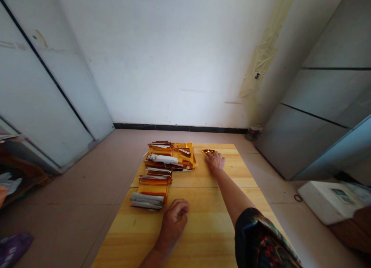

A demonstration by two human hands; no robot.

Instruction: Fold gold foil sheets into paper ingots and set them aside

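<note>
My left hand (174, 218) rests over the near middle of the wooden table, its fingers curled in and nothing visible in them. To its left lies a row of flat orange-gold foil packets with white paper edges (155, 183), bunched in overlapping stacks. My right hand (215, 161) is stretched out to the far part of the table, palm down, fingers slightly apart. A small shiny gold foil piece (208, 151) lies right at its fingertips; whether they touch is hard to make out. Farther back in the row, a white rolled bundle (164, 159) sits on a wider gold sheet (189, 146).
The light wooden table (208, 221) stands before a white wall (162, 67). Grey cabinets (313, 125) rise on the right, with a white box (330, 202) on the floor. A tin (252, 133) stands by the wall; a purple bag (14, 248) lies at left.
</note>
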